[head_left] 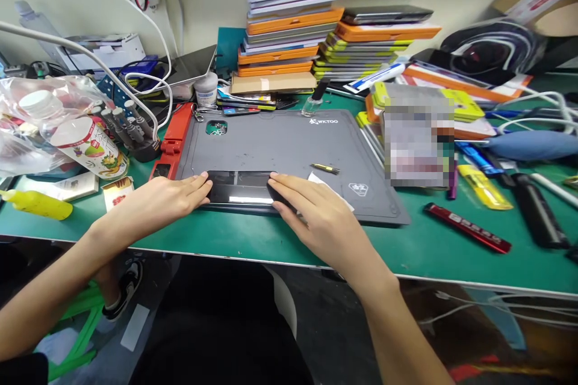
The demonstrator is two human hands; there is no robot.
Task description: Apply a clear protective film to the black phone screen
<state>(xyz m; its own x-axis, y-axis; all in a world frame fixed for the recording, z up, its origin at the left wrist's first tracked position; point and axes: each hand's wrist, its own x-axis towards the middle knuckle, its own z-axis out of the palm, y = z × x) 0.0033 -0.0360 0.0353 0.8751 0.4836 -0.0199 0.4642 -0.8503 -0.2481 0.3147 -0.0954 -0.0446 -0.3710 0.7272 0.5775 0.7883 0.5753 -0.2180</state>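
A black glossy phone point(241, 188) lies flat on the near edge of a grey work mat point(289, 144). My left hand point(167, 198) grips its left end, fingers curled against the edge. My right hand point(311, 210) holds its right end, with fingers closed over the corner. A small white sheet point(323, 181) pokes out from under my right hand. A short brass-tipped tool point(325, 168) rests on the mat just beyond that hand.
Stacks of orange and white boxes point(293, 30) stand at the back. A screwdriver rack point(129, 126) and red tool point(174, 132) sit left of the mat. A red bar point(467, 227), pens and cables lie right. A yellow bottle point(36, 203) lies at the far left.
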